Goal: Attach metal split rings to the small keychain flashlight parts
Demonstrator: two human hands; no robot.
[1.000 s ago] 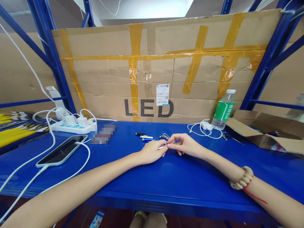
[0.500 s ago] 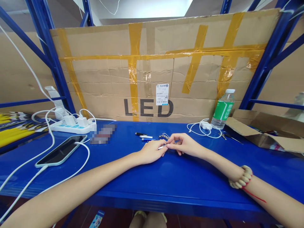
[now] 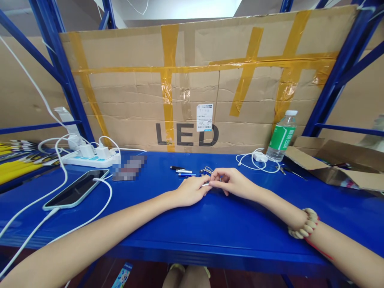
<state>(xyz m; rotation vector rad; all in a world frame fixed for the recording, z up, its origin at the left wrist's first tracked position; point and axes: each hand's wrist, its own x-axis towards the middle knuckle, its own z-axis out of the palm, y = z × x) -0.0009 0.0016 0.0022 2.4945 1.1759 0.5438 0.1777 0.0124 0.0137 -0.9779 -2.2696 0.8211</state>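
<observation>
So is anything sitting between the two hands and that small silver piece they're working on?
Nothing visible. The left hand and right hand meet fingertip to fingertip on the small silver piece over the blue shelf. The pens and key rings lie just behind, clear of them.

Both forearms are stretching forward over the blue shelf top, converging near its middle. The left hand (image 3: 190,191) is lying palm down, fingers extended toward the right hand (image 3: 231,182). The right hand's fingers are curling, pinched together against the left fingertips.
</observation>
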